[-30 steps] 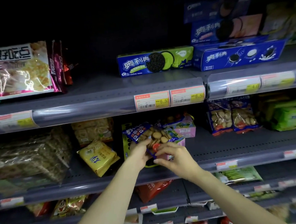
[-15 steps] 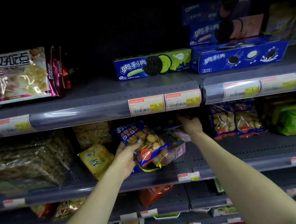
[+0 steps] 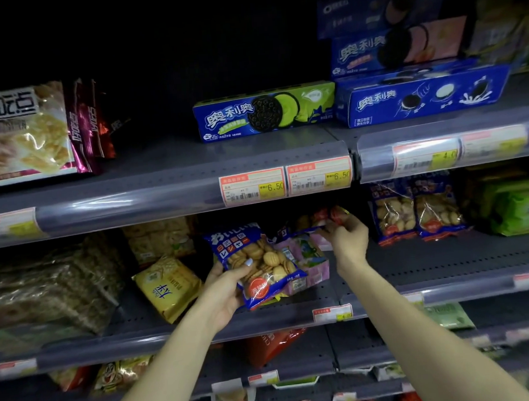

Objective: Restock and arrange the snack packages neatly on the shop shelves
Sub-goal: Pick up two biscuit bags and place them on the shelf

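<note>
Shelf stock, counted by kind

Three blue cookie packs showed: one held, two standing at the right. Four blue sandwich-cookie boxes: green-fronted, large, pink-fronted, and a dim top one. One yellow cracker bag. Two hands: left, right.

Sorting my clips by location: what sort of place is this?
Most likely a shop's snack aisle: price tags on the shelf edge, boxed cookies and bagged biscuits in rows.
</note>
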The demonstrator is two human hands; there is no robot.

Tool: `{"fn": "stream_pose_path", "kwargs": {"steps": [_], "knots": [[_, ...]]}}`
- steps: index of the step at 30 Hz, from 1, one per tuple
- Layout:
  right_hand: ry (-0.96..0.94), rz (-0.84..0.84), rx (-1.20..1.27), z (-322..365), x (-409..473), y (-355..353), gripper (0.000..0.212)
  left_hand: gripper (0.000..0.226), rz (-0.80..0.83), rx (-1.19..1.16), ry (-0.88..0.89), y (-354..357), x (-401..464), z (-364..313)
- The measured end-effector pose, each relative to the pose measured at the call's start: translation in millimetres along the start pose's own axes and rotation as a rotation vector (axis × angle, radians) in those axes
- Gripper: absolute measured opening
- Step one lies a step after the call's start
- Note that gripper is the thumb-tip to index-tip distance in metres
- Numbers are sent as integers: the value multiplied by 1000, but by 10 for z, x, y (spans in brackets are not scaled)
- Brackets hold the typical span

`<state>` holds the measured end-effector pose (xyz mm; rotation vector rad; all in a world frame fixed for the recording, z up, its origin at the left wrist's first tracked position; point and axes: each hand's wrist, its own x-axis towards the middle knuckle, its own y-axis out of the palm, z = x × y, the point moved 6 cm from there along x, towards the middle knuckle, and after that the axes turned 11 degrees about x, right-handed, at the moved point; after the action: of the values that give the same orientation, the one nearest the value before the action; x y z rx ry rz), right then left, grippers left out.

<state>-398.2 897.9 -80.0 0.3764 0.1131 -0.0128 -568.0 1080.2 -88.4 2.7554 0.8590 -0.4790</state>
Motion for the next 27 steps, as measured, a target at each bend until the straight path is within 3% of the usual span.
{"fn": "stream_pose_path", "kwargs": {"steps": [10,19,27], "knots": [[51,-40,195,-168,-461,-569,27,56,51,38,-9,142,-18,61],[172,-22,157,-359,-666,-681,20,53,67,84,5,130,-91,66],[248,-28,150,-474,-779,-795,40,49,63,96,12,109,-111,81]]}}
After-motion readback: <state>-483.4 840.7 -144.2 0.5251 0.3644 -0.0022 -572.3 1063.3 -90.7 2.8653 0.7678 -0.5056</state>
